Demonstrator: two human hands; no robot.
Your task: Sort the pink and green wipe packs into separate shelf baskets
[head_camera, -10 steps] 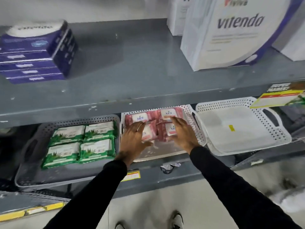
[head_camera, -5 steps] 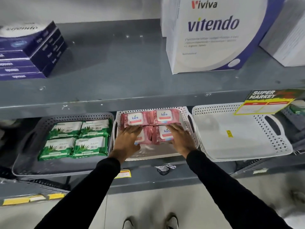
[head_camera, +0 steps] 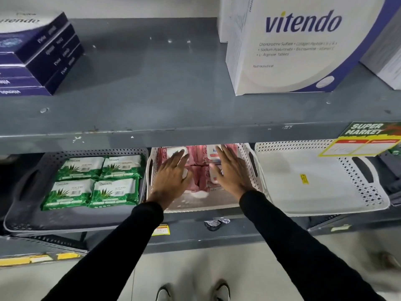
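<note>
A: Head view, near to far: at 6 o'clock my shoes (head_camera: 193, 292) on the floor, then both black sleeves (head_camera: 303, 242) reaching up to the lower shelf.

B: What are the hands doing?

A: Left hand (head_camera: 171, 177) and right hand (head_camera: 233, 172) lie flat, fingers spread, holding nothing. Both are over the pink packs (head_camera: 198, 168) in the middle basket (head_camera: 251, 168), at about 12 o'clock from my wrists. I cannot tell whether the palms press the packs or hover just above.

B: And the green ones?

A: Four green packs (head_camera: 93, 181) lie flat, two by two, in the grey basket (head_camera: 28, 213) at 9 o'clock of the hands. The white basket (head_camera: 347, 200) at 3 o'clock holds only a small yellow sticker (head_camera: 304, 178).

B: Which step, then?

A: I judge the sorting is nearly done: the colours are apart, and this is tidying the pink stack. Next I would square the packs gently and lift the hands out, clear of the upper shelf (head_camera: 173, 133) edge at 12 o'clock, which hides the rear packs.
</note>
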